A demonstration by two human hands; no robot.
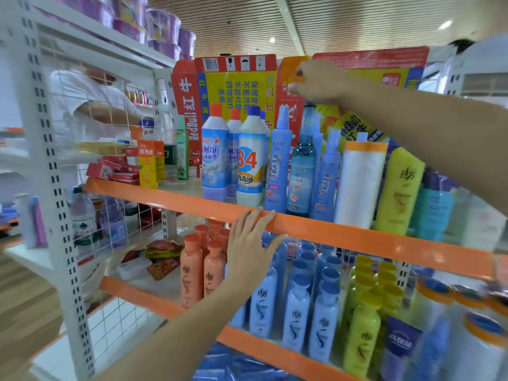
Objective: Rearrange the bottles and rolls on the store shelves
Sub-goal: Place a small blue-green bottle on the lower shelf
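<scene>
Orange shelf edge (pixel 357 237) under left hand (pixel 251 248), fingers straight; right hand (pixel 316 81) fingers pinch cardboard (pixel 292 70).

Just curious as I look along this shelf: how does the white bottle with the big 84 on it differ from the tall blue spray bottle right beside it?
The 84 bottle is white, wide and rounded, with a blue screw cap. The blue spray bottle is blue all over, slimmer and taller, and ends in a spray head. The 84 bottle's label is bright, with large red digits; the spray bottle's label is pale with small characters. Both stand upright on the upper shelf, near its front edge.

slatted ceiling (pixel 357 20) with round lights (pixel 445 24), wooden floor (pixel 24 306)
</scene>
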